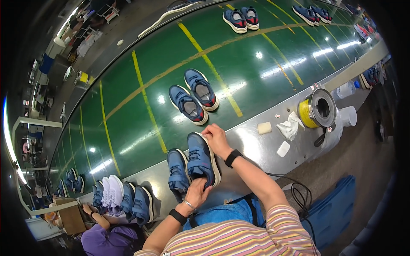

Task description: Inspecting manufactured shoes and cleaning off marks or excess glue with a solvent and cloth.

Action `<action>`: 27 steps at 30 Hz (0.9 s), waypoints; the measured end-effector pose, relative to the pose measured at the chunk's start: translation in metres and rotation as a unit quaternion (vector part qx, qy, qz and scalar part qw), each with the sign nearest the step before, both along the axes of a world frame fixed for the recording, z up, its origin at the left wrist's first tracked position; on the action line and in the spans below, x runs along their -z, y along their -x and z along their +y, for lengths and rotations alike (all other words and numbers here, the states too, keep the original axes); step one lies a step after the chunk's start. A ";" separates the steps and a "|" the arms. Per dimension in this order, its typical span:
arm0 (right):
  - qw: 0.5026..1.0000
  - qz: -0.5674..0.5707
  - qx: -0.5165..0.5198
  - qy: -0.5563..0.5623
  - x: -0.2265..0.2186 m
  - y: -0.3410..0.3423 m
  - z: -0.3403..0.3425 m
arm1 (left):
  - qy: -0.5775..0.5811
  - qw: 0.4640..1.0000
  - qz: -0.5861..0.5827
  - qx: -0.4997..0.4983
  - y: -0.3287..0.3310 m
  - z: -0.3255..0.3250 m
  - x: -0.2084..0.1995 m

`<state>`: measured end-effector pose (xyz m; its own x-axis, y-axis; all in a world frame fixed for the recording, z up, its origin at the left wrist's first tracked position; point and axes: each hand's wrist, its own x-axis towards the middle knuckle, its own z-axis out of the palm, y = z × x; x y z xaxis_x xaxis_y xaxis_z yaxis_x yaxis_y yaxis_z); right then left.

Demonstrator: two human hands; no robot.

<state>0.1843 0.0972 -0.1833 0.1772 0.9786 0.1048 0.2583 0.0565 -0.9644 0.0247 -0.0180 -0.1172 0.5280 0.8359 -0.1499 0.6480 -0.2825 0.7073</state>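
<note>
Over the metal surface (pixel 252 147), the blue shoe (pixel 197 154) sits beside its mate (pixel 174 164), left hand's (pixel 196 193) fingers holding its heel, right hand's (pixel 217 140) drawn narrow at the toe-side rim, grip unclear; best keep heel steady, touch light.

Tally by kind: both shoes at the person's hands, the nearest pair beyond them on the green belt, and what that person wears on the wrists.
Blue shoes: 4
Black wristbands: 2
Silver bracelet: 1
Total: 7

The held shoe (pixel 200 155) is right of a second shoe (pixel 176 167), left of the tin (pixel 305 113).
</note>
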 end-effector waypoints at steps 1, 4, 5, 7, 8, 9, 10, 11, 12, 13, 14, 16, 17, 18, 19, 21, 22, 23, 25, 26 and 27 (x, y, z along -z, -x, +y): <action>1.000 0.003 -0.003 0.004 0.000 0.000 -0.003 | 0.002 1.000 -0.003 -0.002 0.001 0.000 0.001; 1.000 -0.008 0.010 -0.028 -0.003 0.002 -0.043 | -0.005 1.000 -0.001 -0.001 -0.001 -0.003 0.002; 1.000 -0.022 0.010 -0.006 -0.004 0.001 -0.059 | -0.020 1.000 -0.005 0.005 -0.002 -0.003 0.002; 0.999 -0.039 0.008 0.013 -0.005 -0.006 -0.090 | -0.037 0.999 -0.011 0.007 -0.006 -0.002 0.003; 0.997 0.001 -0.026 0.072 -0.007 -0.012 -0.105 | -0.043 0.999 0.004 0.014 -0.007 -0.002 0.001; 0.989 0.042 -0.060 0.130 -0.008 -0.019 -0.114 | -0.051 0.998 0.021 0.019 -0.007 -0.001 0.001; 0.989 0.039 -0.063 0.126 -0.008 -0.027 -0.119 | -0.056 0.998 0.019 0.016 -0.008 -0.001 0.000; 0.990 0.066 -0.016 0.122 -0.009 -0.036 -0.120 | -0.071 0.995 0.060 0.029 -0.010 -0.001 0.000; 0.988 0.094 0.031 0.121 -0.015 -0.045 -0.120 | -0.084 0.991 0.101 0.040 -0.011 -0.003 0.000; 0.994 0.019 0.051 0.095 -0.021 -0.055 -0.110 | -0.091 0.986 0.129 0.050 -0.009 -0.005 0.000; 0.993 -0.059 0.076 0.067 -0.032 -0.068 -0.100 | -0.097 0.986 0.125 0.047 -0.010 -0.005 -0.007; 0.954 -0.300 0.009 -0.005 -0.019 -0.094 -0.103 | -0.157 0.985 0.067 0.039 -0.018 -0.005 -0.032; 0.949 -0.315 0.008 -0.015 -0.044 -0.087 -0.103 | -0.141 0.990 0.018 -0.011 -0.009 -0.011 -0.048; 0.943 -0.332 0.011 -0.024 -0.074 -0.078 -0.105 | -0.126 0.990 -0.035 -0.057 0.006 -0.019 -0.059; 0.955 -0.290 -0.004 -0.061 -0.084 -0.071 -0.114 | -0.152 0.980 -0.034 -0.126 0.021 -0.026 -0.062; 0.960 -0.154 -0.201 -0.118 -0.078 -0.038 -0.124 | -0.114 0.946 -0.051 -0.298 0.049 -0.034 -0.045; 0.935 -0.125 -0.330 0.034 -0.084 -0.014 -0.127 | -0.040 0.914 -0.072 -0.397 0.059 -0.037 -0.023; 0.911 -0.232 -0.340 -0.032 -0.092 0.006 -0.133 | -0.049 0.913 -0.083 -0.396 0.069 -0.040 0.003; 0.849 -0.380 -0.361 -0.066 -0.093 0.033 -0.134 | 0.089 0.911 -0.085 -0.393 0.076 -0.035 0.050; 0.825 -0.422 -0.375 -0.031 -0.088 0.038 -0.129 | 0.117 0.921 -0.071 -0.364 0.063 -0.033 0.044; 0.805 -0.449 -0.386 -0.037 -0.085 0.044 -0.122 | 0.134 0.925 -0.054 -0.352 0.062 -0.032 0.050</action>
<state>0.1404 -0.0244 -0.0983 -0.6602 0.7461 -0.0857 0.7103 0.5832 -0.3942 -0.0375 -0.0496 -0.1674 -0.1100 0.9186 -0.3796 0.5267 0.3777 0.7615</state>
